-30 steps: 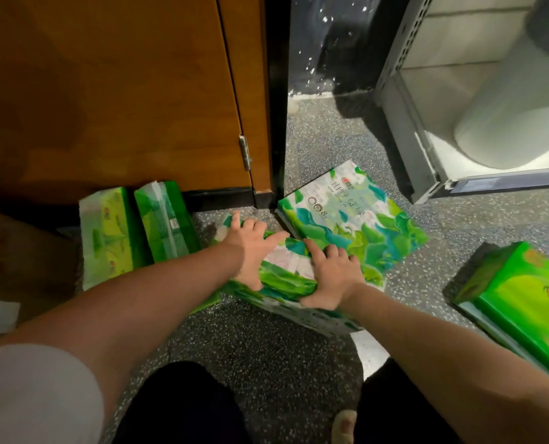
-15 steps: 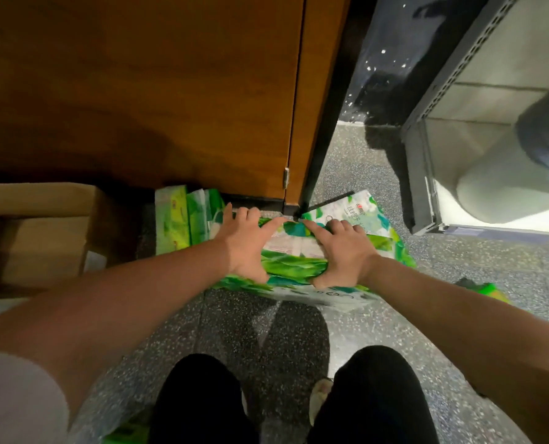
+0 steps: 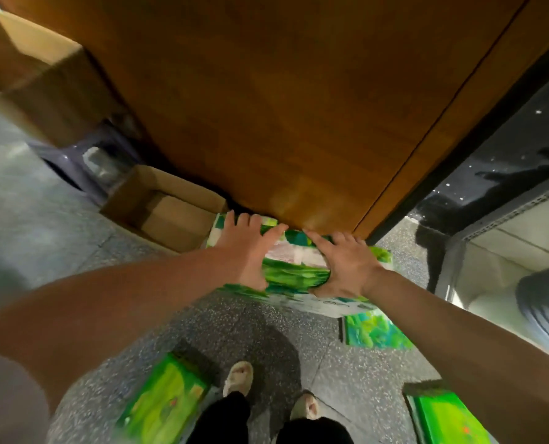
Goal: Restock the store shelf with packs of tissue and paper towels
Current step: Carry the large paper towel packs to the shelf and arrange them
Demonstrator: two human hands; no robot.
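A green-and-white tissue pack (image 3: 294,267) is held up off the floor in front of the wooden cabinet. My left hand (image 3: 246,248) grips its left end and my right hand (image 3: 343,267) grips its right end, fingers spread over the top. More green tissue packs lie on the speckled floor: one (image 3: 375,330) just below my right wrist, one (image 3: 164,398) near my left foot, one (image 3: 449,418) at the bottom right. The picture is blurred by motion.
A wooden cabinet (image 3: 282,100) fills the upper middle. Open cardboard boxes (image 3: 167,206) sit to its left on the floor. A grey metal shelf unit (image 3: 503,225) stands at the right with a white roll (image 3: 542,309) on it. My feet (image 3: 238,378) are below.
The pack has risen from the floor in both hands. The view has swung up and back, so more floor, my feet and other packs now show.
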